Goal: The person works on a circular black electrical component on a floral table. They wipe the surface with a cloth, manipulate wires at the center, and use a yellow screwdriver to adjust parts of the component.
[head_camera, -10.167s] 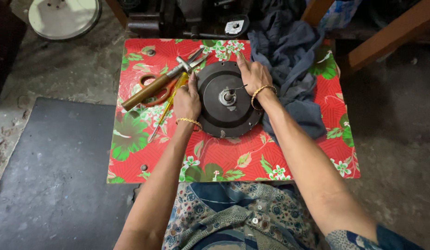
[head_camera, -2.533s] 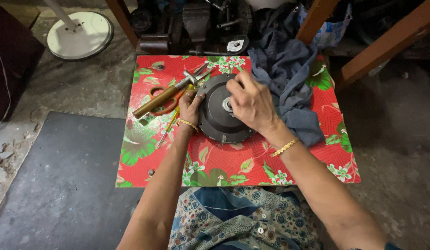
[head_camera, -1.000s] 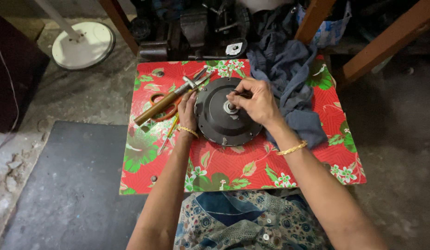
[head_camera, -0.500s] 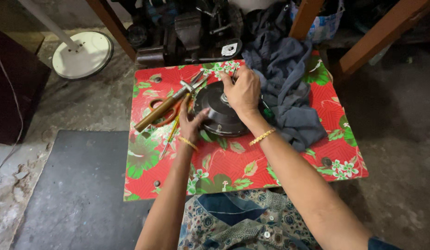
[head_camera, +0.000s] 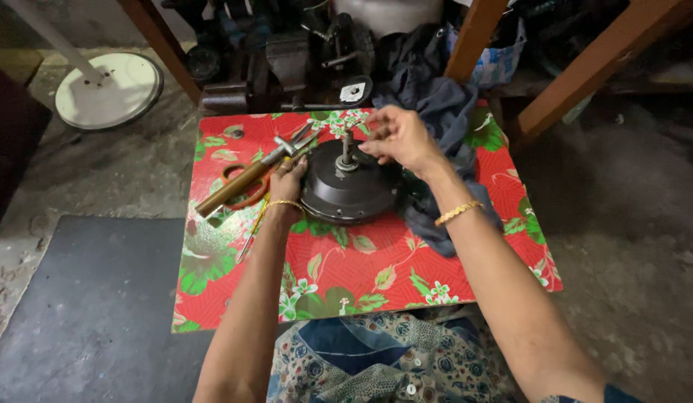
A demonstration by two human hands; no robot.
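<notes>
Motor housing (head_camera: 352, 188): round, dark, on the red floral table (head_camera: 346, 276), between both hands.
Left hand (head_camera: 289, 183): cupped against its left rim.
Right hand (head_camera: 399, 136): fingertips pinched at the upright centre shaft (head_camera: 346, 149).

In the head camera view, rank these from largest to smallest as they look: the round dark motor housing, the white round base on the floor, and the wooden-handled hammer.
1. Round dark motor housing
2. White round base, slightly smaller but farther away, so unsure
3. Wooden-handled hammer, long but slim
</notes>
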